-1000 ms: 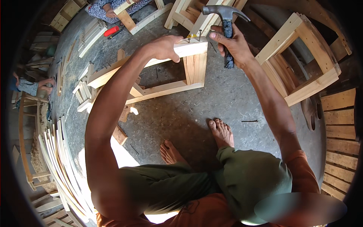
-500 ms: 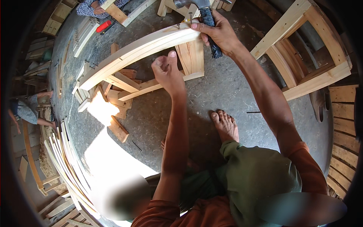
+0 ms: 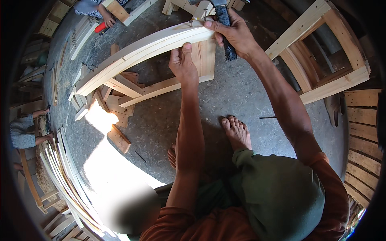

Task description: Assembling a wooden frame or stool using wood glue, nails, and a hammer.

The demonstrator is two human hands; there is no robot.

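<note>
Far left of frame: a seated person (image 3: 24, 130) in grey at the edge, only partly visible. Lower left: a stack of long curved wooden slats (image 3: 66, 180) lying on the concrete floor (image 3: 241, 92), fanned along the rim of the picture. A short wood offcut (image 3: 119, 138) lies on the floor just right of the stack, beside a bright sun patch.

Upper left: another person's hand (image 3: 107, 18) next to a red-handled tool (image 3: 100, 27).

Centre, upper half: curved wooden rail (image 3: 140, 54), pale, long axis running from lower left up to upper right; its high end points toward the top centre of the frame. It sits on top of a wooden frame (image 3: 161, 86) of joined pieces that rests on the floor.

Left hand (image 3: 183, 64), centre top: grip closed on the rail's lower edge, thumb up against its face, just left of the frame's upright board.

Two nails (image 3: 205, 14) stand upright in the rail's upper end, at top centre.

Right hand (image 3: 235, 34), just right of that: fingertips pinch the rail end near the nails, while the same hand holds a hammer (image 3: 223, 20) by its dark handle; the head is cut by the top edge.

Right of frame: a second wooden frame (image 3: 321, 52), well apart. Bare foot (image 3: 237, 132) on the floor at centre.
</note>
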